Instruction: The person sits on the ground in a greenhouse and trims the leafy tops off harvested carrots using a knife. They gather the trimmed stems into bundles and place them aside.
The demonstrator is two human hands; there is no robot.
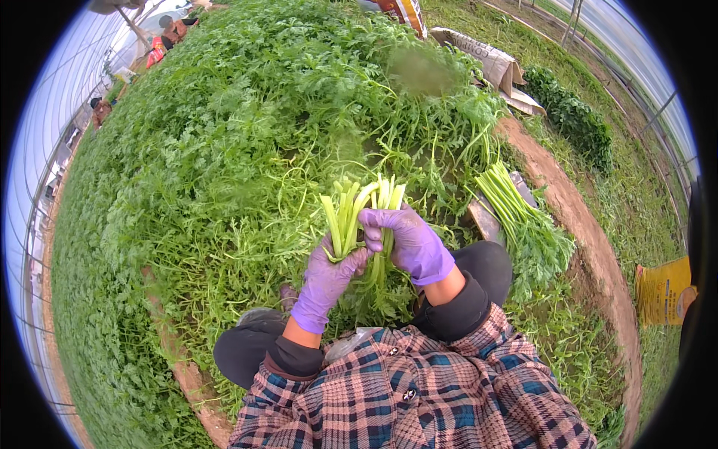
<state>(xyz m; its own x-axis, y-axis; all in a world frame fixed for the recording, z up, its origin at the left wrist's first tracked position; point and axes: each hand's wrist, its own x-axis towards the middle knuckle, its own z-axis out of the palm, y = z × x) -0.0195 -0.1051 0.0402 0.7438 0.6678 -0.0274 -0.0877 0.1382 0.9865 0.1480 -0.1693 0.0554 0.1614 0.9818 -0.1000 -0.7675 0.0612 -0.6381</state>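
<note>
My left hand (331,278), in a purple rubber glove, grips a bunch of pale green stalks (342,219) with their cut ends up. Close against it, my right hand (408,238), gloved the same way, is closed around more stalks (388,193) of the same leafy greens. Their leaves hang down between my knees, partly hidden by my hands. To my right, a sheaf of cut greens (507,196) lies with its stalks lined up and its feathery leaves (541,252) toward me. Under its stalk ends is a flat board-like piece (487,219).
Dense standing greens (224,101) fill the bed ahead and left. A bare soil ridge (566,185) runs along the right, with a printed sack (482,53), a row of bundled greens (572,120) and a yellow bag (664,292) beyond it. Two people (173,28) crouch at the far left.
</note>
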